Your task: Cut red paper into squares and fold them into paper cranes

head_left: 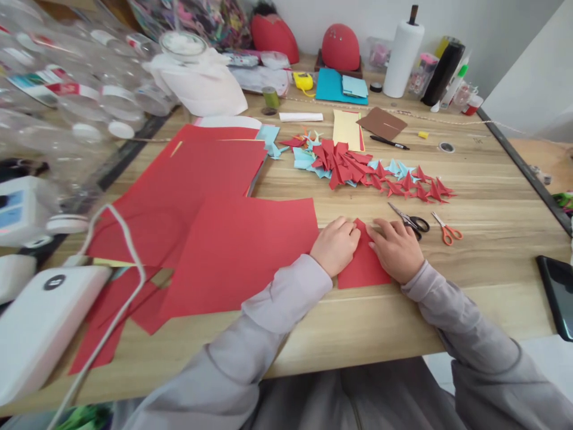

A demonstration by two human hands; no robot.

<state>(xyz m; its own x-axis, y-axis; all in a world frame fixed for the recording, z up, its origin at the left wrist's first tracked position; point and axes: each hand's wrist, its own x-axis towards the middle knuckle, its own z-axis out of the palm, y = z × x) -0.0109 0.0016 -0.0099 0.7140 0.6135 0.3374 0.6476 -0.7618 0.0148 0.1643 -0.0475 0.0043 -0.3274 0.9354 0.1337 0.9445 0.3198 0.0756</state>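
A small piece of red paper [363, 270] lies on the wooden table in front of me, its top corner folded to a point. My left hand [335, 246] grips its upper left edge with curled fingers. Opposite it, my right hand [399, 248] pinches the upper right edge, thumb and fingers on the paper. Just beyond my right hand lie black-handled scissors [416, 223] and small orange-handled scissors [447, 230]. A large red sheet [242, 251] reaches close to my left hand. Folded red paper pieces [342, 164] are heaped past my hands.
More red sheets [197, 161] cover the table's left side. A white power bank [49, 322] with a cable sits at the left edge, near many plastic bottles [102, 95]. A phone [557, 295] lies far right. Behind are a black pen [389, 142] and a yellow tape measure [303, 81].
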